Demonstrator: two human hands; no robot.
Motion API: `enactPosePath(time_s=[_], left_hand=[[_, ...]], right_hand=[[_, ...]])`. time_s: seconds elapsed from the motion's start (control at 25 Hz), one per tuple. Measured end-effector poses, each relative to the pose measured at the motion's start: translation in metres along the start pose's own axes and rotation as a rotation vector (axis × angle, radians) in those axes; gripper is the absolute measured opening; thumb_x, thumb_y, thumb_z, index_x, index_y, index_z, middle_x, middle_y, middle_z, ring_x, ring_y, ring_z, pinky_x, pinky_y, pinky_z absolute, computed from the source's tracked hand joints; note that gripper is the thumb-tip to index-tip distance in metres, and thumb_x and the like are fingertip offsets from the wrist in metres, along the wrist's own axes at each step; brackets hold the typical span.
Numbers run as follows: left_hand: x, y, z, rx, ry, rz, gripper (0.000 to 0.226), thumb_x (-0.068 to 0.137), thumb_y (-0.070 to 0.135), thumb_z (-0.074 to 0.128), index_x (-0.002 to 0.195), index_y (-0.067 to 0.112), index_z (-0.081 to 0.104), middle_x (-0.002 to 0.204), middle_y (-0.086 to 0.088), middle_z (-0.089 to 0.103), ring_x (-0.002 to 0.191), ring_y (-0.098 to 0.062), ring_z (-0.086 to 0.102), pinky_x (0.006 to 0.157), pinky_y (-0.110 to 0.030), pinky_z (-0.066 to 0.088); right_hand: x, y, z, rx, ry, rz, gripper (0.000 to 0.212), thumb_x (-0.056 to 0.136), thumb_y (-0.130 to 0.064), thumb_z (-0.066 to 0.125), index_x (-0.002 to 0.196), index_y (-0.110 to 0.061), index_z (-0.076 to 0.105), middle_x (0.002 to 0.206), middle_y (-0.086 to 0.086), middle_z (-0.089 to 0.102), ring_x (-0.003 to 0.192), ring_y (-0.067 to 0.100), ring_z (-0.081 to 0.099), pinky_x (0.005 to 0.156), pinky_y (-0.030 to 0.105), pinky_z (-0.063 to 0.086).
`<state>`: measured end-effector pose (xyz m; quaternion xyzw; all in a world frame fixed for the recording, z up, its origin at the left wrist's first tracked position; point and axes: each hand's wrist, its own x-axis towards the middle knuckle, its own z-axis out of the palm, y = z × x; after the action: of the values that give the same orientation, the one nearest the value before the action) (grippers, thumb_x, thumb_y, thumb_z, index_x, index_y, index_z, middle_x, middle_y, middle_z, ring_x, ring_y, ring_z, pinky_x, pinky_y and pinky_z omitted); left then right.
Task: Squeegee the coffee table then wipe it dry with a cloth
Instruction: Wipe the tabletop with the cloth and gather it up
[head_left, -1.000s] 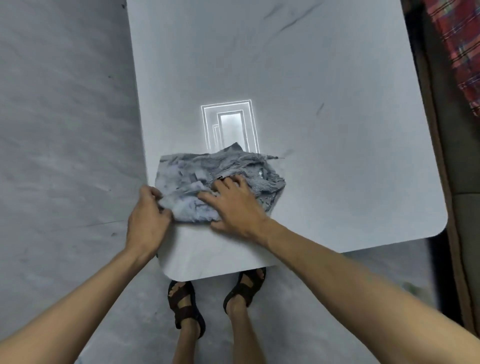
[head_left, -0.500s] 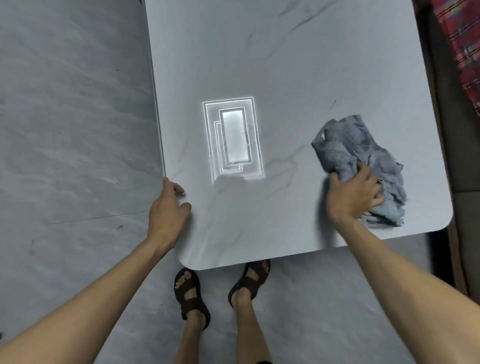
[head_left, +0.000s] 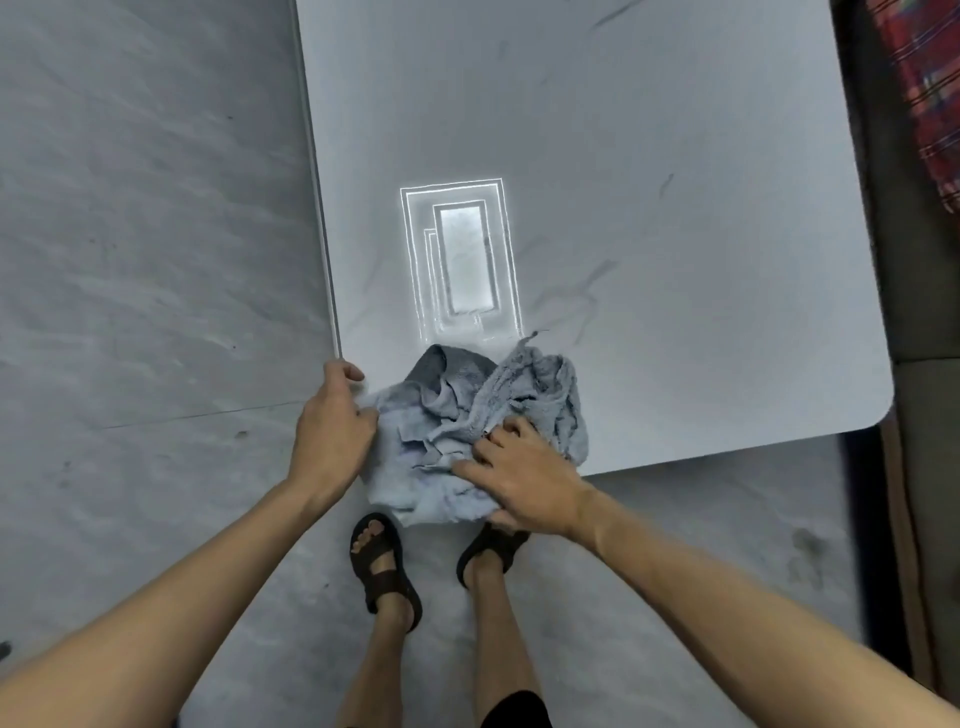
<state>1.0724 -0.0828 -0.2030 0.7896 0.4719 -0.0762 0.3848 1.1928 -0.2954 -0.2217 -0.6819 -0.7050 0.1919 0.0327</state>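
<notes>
— Where is the cloth (head_left: 447, 410)?
— Crumpled on the near left corner of the desk (head_left: 675, 208), grey-blue, with its lower part hanging over the near edge.
— And the hands?
— The right hand (head_left: 524, 478) lies on the cloth's near right part, fingers bent and dug into the folds, bunching them. The left hand (head_left: 332, 431) sits at the left edge, just by the corner, thumb on the desk top and one finger touching the cloth's left border. Whether it holds cloth or edge, I cannot tell.
— Anything else on the desk?
— A bright rectangular reflection (head_left: 460, 260) just beyond the cloth, toward the middle. Below the near edge, two feet in dark sandals (head_left: 384, 566) stand on the pale floor (head_left: 130, 260).
</notes>
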Motion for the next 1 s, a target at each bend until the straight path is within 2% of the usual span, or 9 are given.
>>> enactPosePath(time_s=[0.12,0.2,0.28,0.4,0.52,0.6,0.8,0.92,1.0], left_hand=[[-0.007,0.011,0.010,0.070,-0.091,0.042,0.037,0.081,0.007,0.055,0.100,0.028,0.031,0.114,-0.009,0.054,0.086,-0.027,0.058,0.060,-0.027,0.038],[-0.007,0.017,0.017,0.125,-0.143,0.031,0.038,0.082,0.008,0.056,0.100,0.029,0.029,0.138,-0.017,0.043,0.112,-0.038,0.056,0.075,-0.037,0.047],[-0.006,0.018,0.020,0.149,-0.165,0.020,0.037,0.083,0.009,0.055,0.100,0.029,0.029,0.144,-0.019,0.036,0.122,-0.043,0.049,0.085,-0.044,0.049],[-0.006,0.008,0.012,0.079,-0.138,0.022,0.033,0.084,0.009,0.054,0.108,0.023,0.036,0.134,-0.011,0.046,0.100,-0.025,0.058,0.072,-0.034,0.045],[-0.012,-0.013,-0.001,-0.033,-0.138,-0.018,0.036,0.083,0.010,0.053,0.110,0.026,0.037,0.099,0.000,0.056,0.074,-0.013,0.056,0.054,-0.024,0.036],[-0.021,-0.033,-0.014,-0.065,-0.132,-0.083,0.036,0.083,0.014,0.054,0.113,0.027,0.038,0.091,0.005,0.055,0.075,-0.017,0.057,0.052,-0.023,0.035],[-0.052,-0.098,-0.051,-0.145,-0.336,-0.155,0.057,0.083,0.018,0.065,0.134,0.021,0.040,0.138,-0.002,0.052,0.123,-0.020,0.052,0.090,-0.025,0.040],[-0.075,-0.120,-0.074,-0.237,-0.462,-0.149,0.069,0.076,0.037,0.078,0.134,0.020,0.046,0.129,0.009,0.053,0.122,-0.011,0.051,0.097,-0.024,0.040],[-0.092,-0.133,-0.092,-0.297,-0.417,-0.144,0.065,0.072,0.042,0.081,0.127,0.019,0.055,0.121,0.007,0.061,0.114,-0.010,0.059,0.096,-0.027,0.047]], right_hand=[[-0.068,0.063,-0.008,-0.074,0.007,0.081,0.047,0.078,-0.048,0.061,0.119,-0.026,0.057,0.093,0.003,0.057,0.085,0.026,0.052,0.081,0.040,0.033],[-0.118,0.095,-0.010,-0.050,0.061,0.430,0.047,0.077,-0.047,0.058,0.117,-0.023,0.059,0.096,0.007,0.060,0.088,0.033,0.057,0.080,0.041,0.034],[-0.153,0.105,-0.010,0.033,0.149,0.908,0.047,0.080,-0.039,0.060,0.120,-0.015,0.059,0.105,0.016,0.062,0.096,0.040,0.057,0.085,0.047,0.037],[-0.130,0.086,-0.006,0.169,0.311,1.452,0.046,0.082,-0.027,0.067,0.121,-0.007,0.054,0.116,0.023,0.061,0.108,0.043,0.053,0.093,0.054,0.038],[-0.053,0.042,-0.015,0.377,0.504,1.717,0.045,0.083,-0.028,0.058,0.122,-0.006,0.051,0.121,0.023,0.061,0.112,0.042,0.055,0.100,0.055,0.038],[-0.002,-0.002,-0.016,0.434,0.466,1.680,0.047,0.086,-0.031,0.057,0.126,-0.006,0.049,0.124,0.021,0.060,0.114,0.040,0.054,0.099,0.052,0.035],[0.107,-0.122,-0.019,0.644,0.247,1.258,0.045,0.089,-0.037,0.055,0.128,-0.015,0.047,0.124,0.011,0.060,0.115,0.033,0.054,0.099,0.047,0.037],[0.143,-0.161,-0.034,1.089,0.228,1.120,0.032,0.089,-0.032,0.056,0.116,-0.017,0.050,0.116,0.005,0.064,0.109,0.029,0.059,0.094,0.042,0.046],[0.157,-0.181,-0.051,1.476,0.335,1.073,0.027,0.088,-0.022,0.060,0.114,-0.016,0.054,0.111,0.003,0.067,0.105,0.024,0.065,0.091,0.039,0.052]])
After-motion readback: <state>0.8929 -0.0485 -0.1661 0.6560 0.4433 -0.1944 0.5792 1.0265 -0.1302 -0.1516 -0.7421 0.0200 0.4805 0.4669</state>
